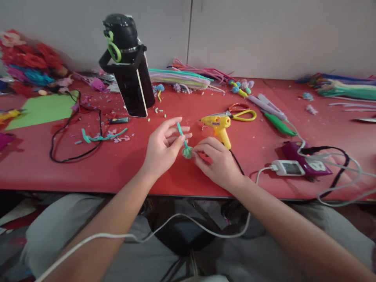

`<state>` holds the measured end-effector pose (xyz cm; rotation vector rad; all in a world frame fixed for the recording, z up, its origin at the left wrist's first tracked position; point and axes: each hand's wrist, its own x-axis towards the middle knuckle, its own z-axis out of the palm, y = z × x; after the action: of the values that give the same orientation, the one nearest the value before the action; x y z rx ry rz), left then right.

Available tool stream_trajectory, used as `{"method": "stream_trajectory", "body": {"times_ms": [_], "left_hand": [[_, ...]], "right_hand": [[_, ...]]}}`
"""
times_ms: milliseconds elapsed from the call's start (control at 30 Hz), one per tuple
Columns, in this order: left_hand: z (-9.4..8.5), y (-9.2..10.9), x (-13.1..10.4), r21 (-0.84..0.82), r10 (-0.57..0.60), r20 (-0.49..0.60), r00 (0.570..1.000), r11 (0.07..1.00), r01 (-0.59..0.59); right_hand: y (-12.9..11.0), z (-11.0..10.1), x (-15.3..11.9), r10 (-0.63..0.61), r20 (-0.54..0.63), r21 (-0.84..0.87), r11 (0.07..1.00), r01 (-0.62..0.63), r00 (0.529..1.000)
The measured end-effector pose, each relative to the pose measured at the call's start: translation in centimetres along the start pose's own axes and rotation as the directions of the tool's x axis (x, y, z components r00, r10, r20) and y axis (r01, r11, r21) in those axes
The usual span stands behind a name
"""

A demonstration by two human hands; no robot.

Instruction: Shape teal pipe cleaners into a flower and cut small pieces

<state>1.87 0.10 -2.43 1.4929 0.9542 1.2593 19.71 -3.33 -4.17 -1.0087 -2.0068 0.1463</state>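
Observation:
Between thumb and fingers, my left hand (163, 147) pinches the teal stem of a small pipe-cleaner flower (187, 152). Its stem points up and to the left, and the pale green, round head hangs at the lower end. My right hand (216, 160) is closed at the right side of that head, thumb and fingertips touching its edge. Just beyond the right hand lies a yellow glue gun (219, 125), its handle toward me. Scissors (243, 113) with red and yellow handles rest behind the glue gun.
A black bottle (120, 35) stands at the back with a phone (131, 90) leaning on it. Pipe cleaners (182, 78) lie along the wall. To the right are a purple power strip (311, 160), a white device (288, 167) and cables. A black cord (53, 143) loops at left.

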Motion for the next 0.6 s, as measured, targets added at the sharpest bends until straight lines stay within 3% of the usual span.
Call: {"method": "stream_trajectory", "body": {"times_ms": [233, 400, 500, 600], "left_hand": [[-0.07, -0.12, 0.09, 0.025, 0.002, -0.004, 1.0, 1.0, -0.002], [-0.24, 0.22, 0.23, 0.042, 0.026, -0.023, 0.999, 0.999, -0.025], [-0.22, 0.57, 0.17, 0.041, 0.041, -0.034, 0.999, 0.998, -0.04], [-0.1, 0.72, 0.05, 0.029, 0.051, -0.031, 0.998, 0.998, -0.05]], "right_hand": [[0.31, 0.34, -0.21, 0.022, -0.002, -0.018, 1.0, -0.022, 1.0], [0.18, 0.32, -0.2, 0.196, -0.015, 0.125, 0.973, -0.193, 0.981], [0.26, 0.32, -0.03, 0.406, 0.047, 0.387, 0.835, -0.392, 0.912], [0.52, 0.34, 0.21, 0.534, 0.22, 0.615, 0.574, -0.541, 0.816]]}}
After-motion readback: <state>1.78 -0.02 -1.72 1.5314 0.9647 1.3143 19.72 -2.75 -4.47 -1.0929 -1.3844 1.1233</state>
